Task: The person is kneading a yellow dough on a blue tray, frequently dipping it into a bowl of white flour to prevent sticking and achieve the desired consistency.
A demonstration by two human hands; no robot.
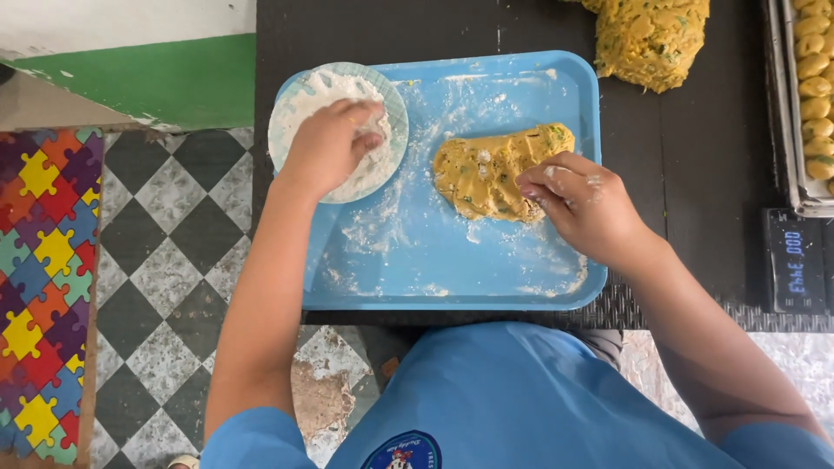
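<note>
food prep kitchen | dough mound [653,35], scale [795,260] (digital), filled tray [786,130]

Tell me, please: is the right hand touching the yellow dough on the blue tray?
Touching. The head view shows the right hand with its fingertips pressed onto the edge of the yellow dough, with no gap visible between them.

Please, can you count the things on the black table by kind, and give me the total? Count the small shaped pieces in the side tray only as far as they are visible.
Blue tray: 1
Bowl of flour: 1
Dough lumps: 2, one on the blue tray, one larger at the top edge
Metal tray: 1
Shaped dough pieces: about 8 visible, cut off by the picture edge
Digital scale: 1
Total: about 14
</note>
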